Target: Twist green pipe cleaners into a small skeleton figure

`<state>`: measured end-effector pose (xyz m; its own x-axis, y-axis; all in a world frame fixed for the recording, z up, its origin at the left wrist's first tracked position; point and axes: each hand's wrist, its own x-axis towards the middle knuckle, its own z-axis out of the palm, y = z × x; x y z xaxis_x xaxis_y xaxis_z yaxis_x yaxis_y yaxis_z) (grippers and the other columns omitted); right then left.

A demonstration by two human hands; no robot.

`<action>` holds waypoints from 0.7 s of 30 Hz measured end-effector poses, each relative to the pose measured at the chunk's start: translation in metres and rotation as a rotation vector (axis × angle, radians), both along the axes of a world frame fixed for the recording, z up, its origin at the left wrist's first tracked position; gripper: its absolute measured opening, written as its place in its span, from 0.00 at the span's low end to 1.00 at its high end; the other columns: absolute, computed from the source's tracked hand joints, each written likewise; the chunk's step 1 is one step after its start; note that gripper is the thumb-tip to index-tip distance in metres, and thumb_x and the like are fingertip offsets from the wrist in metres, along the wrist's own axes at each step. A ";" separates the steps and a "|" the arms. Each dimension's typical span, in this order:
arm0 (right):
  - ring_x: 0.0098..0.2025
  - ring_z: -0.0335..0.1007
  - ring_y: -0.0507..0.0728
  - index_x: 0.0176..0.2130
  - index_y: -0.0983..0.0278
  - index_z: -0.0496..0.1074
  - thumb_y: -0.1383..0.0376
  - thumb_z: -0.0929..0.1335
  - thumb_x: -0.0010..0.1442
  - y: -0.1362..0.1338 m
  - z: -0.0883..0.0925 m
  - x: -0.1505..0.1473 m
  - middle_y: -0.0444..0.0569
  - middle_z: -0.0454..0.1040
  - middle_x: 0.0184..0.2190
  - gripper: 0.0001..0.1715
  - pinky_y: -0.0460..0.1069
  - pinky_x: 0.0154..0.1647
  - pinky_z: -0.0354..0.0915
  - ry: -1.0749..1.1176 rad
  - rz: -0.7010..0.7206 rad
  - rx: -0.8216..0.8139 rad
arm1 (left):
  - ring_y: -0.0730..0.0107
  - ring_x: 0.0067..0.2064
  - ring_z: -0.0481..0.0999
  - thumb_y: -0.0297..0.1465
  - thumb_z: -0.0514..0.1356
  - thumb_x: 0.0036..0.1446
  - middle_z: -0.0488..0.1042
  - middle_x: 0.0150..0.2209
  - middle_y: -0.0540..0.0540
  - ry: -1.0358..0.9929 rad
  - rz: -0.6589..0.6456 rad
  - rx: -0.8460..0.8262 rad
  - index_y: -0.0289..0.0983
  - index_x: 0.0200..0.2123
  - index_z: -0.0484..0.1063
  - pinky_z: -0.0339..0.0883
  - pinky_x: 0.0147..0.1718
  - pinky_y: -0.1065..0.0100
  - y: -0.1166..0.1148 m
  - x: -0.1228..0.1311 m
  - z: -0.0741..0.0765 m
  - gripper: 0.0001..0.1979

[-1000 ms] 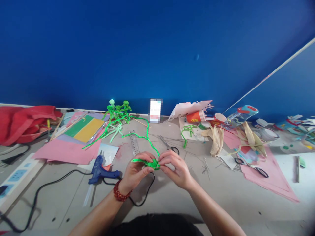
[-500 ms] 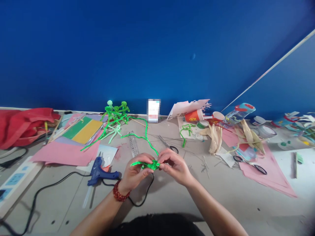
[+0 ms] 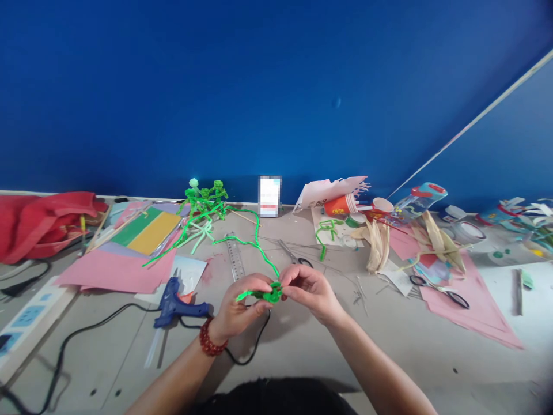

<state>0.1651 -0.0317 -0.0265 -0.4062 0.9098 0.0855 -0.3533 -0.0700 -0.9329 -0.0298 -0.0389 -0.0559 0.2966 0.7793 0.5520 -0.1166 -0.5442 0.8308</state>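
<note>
L grip [image 3: 239, 305], w/ red bead bracelet [image 3: 211, 342], and R grip [image 3: 309, 293] both nearly closed, fingertips pinching a tight bright-green pipe-cleaner coil [image 3: 272, 295] between them, held up off the counter [image 3: 108, 351]. Short end [image 3: 245, 296] pokes out to the L; long loose length [image 3: 257, 242] runs up & away across the counter, so coil formed at this end, lots of stem not yet wound. Fingers hide most of the coil; can't tell no. of turns. Nearby: ruler [image 3: 234, 256], scissors [image 3: 294, 253], blue glue gun [image 3: 175, 306] L of L grip, black cord [image 3: 254, 340] below the hands. Far back by blue wall [image 3: 276, 86]: green pipe-cleaner figures [image 3: 203, 196], look finished.
</note>
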 end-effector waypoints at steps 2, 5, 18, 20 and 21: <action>0.29 0.71 0.50 0.31 0.66 0.74 0.63 0.77 0.52 0.000 0.000 0.000 0.46 0.74 0.29 0.11 0.45 0.32 0.69 0.025 -0.002 -0.082 | 0.64 0.39 0.78 0.28 0.63 0.58 0.79 0.38 0.43 0.010 -0.010 0.037 0.40 0.44 0.73 0.72 0.38 0.65 0.001 0.000 0.001 0.10; 0.28 0.71 0.49 0.31 0.66 0.73 0.64 0.78 0.50 0.001 0.001 -0.001 0.45 0.75 0.27 0.12 0.44 0.32 0.69 0.048 -0.025 -0.161 | 0.65 0.38 0.78 0.28 0.63 0.58 0.79 0.38 0.43 0.023 -0.008 0.066 0.40 0.44 0.73 0.72 0.37 0.66 0.001 0.000 0.003 0.10; 0.33 0.70 0.52 0.35 0.63 0.77 0.63 0.74 0.55 0.002 0.006 -0.001 0.47 0.74 0.32 0.07 0.46 0.34 0.68 -0.110 -0.059 0.114 | 0.64 0.39 0.78 0.27 0.65 0.55 0.79 0.37 0.43 0.027 0.028 -0.046 0.38 0.42 0.74 0.73 0.38 0.67 -0.001 -0.004 -0.005 0.10; 0.35 0.70 0.54 0.36 0.63 0.77 0.63 0.74 0.56 0.003 0.007 0.001 0.49 0.74 0.33 0.07 0.47 0.35 0.68 -0.164 -0.076 0.227 | 0.65 0.40 0.78 0.26 0.66 0.54 0.78 0.37 0.43 -0.008 0.031 -0.092 0.39 0.41 0.74 0.73 0.39 0.68 -0.002 -0.004 -0.007 0.11; 0.36 0.71 0.54 0.36 0.62 0.77 0.63 0.73 0.57 0.003 0.007 0.001 0.49 0.74 0.33 0.06 0.48 0.35 0.68 -0.191 -0.087 0.276 | 0.64 0.40 0.78 0.25 0.66 0.53 0.78 0.37 0.44 -0.027 0.030 -0.116 0.39 0.41 0.75 0.73 0.39 0.68 -0.002 -0.003 -0.007 0.11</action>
